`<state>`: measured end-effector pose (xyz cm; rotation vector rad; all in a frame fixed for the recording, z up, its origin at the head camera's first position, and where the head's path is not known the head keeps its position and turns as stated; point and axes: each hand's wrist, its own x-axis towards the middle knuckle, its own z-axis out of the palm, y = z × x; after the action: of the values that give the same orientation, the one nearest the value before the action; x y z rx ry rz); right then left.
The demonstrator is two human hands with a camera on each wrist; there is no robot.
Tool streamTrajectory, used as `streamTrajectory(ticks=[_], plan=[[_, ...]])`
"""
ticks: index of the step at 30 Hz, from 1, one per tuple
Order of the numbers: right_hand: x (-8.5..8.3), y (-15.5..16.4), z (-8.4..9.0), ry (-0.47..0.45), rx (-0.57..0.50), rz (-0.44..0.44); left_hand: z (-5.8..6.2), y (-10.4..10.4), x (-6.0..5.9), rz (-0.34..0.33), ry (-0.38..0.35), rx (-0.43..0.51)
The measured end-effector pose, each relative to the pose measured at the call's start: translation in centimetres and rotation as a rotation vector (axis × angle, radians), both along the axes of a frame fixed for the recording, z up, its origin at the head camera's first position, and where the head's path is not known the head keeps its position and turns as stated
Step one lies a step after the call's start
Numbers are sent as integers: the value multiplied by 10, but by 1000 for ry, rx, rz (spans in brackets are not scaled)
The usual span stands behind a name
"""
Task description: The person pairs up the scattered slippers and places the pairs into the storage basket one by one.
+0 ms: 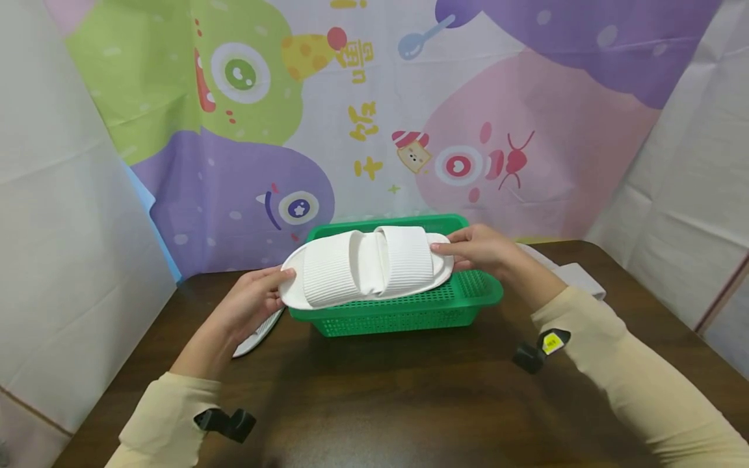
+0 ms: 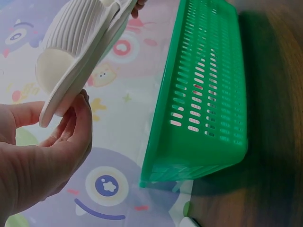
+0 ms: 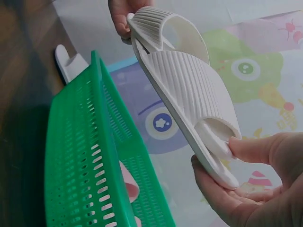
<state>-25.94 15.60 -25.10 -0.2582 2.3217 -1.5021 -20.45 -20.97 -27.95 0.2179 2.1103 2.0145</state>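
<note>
While two white slippers (image 1: 367,265) lie nested toe to heel, they hang over the green basket (image 1: 409,312), which sits on the far middle of the dark wooden table (image 1: 409,403). The left hand (image 1: 248,305) pinches the pair's left end, the right hand (image 1: 480,250) its right end. Another white slipper (image 1: 257,335) lies on the table left of the basket.

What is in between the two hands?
The white slippers, a nested pair. The left hand holds one end and the right hand the other, above the green basket. The head view shows it best.
</note>
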Motion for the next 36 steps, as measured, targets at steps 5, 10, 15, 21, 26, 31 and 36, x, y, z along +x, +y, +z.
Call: streamTrajectory(ticks=[5, 10, 15, 21, 26, 31, 36], plan=[[-4, 1, -4, -63, -94, -16, 3, 0, 0, -3, -30, 48], [-9, 4, -10, -134, -196, -3, 5, 0, 0, -14, -47, 90], [-14, 8, -15, -167, -247, -7, 4, 2, -1, -54, -64, 91], [-14, 8, -16, -184, -290, -25, 3, 2, -3, -44, -74, 107], [-13, 7, -13, -177, -295, -35, 0, 0, -5, -22, -92, 70], [-13, 9, -11, -158, -285, -60, -6, -2, -8, 36, -40, -99], [-14, 14, -10, -173, -306, -76, -16, -7, -10, 131, 53, -278]])
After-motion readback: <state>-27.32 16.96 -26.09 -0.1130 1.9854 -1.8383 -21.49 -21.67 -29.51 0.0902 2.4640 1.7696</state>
